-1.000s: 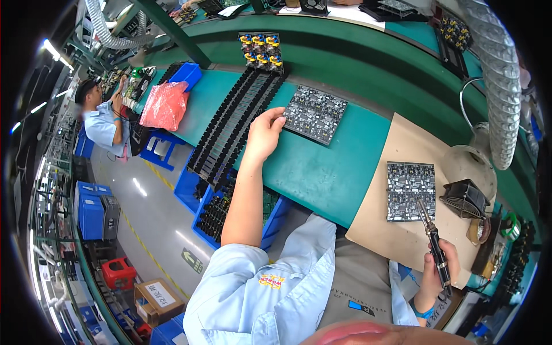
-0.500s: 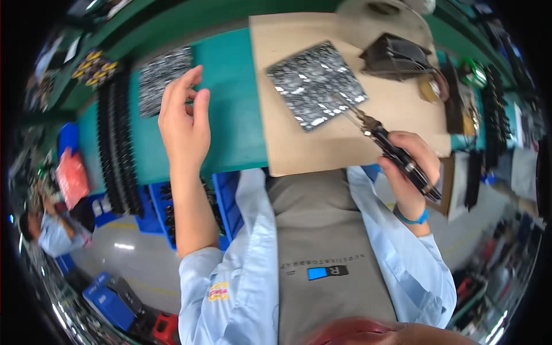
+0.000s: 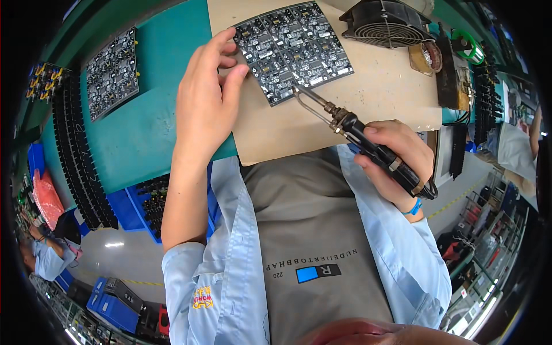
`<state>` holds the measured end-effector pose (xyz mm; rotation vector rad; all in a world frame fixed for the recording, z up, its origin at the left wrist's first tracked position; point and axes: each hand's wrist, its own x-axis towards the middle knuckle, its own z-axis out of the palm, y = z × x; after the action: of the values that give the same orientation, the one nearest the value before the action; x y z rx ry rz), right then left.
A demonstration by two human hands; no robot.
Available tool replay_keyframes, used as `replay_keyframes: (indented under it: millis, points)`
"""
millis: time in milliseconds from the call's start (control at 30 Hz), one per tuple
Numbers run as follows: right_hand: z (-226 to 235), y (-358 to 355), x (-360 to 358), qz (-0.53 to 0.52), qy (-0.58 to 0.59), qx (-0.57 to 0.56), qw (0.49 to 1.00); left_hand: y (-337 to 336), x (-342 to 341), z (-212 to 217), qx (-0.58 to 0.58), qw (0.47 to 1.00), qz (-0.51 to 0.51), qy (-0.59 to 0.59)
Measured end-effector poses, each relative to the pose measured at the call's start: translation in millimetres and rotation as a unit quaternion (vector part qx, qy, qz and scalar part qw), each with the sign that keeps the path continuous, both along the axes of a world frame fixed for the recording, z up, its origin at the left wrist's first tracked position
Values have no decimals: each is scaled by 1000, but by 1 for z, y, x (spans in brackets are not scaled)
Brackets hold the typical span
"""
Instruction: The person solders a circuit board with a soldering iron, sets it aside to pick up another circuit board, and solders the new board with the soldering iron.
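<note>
A black panel of populated circuit boards (image 3: 290, 50) lies on the brown sheet in front of me. My left hand (image 3: 210, 95) is at its left edge, fingers slightly bent and thumb apart; the index fingertip reaches the panel's upper left corner, but whether it touches I cannot tell. Nothing shows in that hand. In my right hand (image 3: 402, 155) is a black soldering iron (image 3: 368, 141) with a thin metal feed tube beside its tip. The tip points at the panel's near edge, touching or just above it.
A second circuit board panel (image 3: 113, 75) lies on the green mat (image 3: 167, 86) at left, beside long black racks (image 3: 80, 155). A black fan (image 3: 388, 23) stands at the back right, near a tip-cleaning pot (image 3: 425, 57) and a green solder spool (image 3: 468, 47). Blue bins (image 3: 135, 210) sit below the table edge.
My left hand has moved right, from over the green mat to the panel's left edge. The soldering iron has shifted left. The whole view has also shifted and is sharper.
</note>
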<state>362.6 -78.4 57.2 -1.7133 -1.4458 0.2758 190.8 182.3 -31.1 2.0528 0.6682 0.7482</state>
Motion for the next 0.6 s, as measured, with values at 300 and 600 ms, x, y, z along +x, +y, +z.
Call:
replay_keyframes:
  millis: [300,600]
  points:
    - [-4,15,-3,57,-18,-35,998,1,11,2,-19,1000,7,-15]
    - [1,20,-2,76,-23,-45,996,5,28,-40,-109,907,-108,-393]
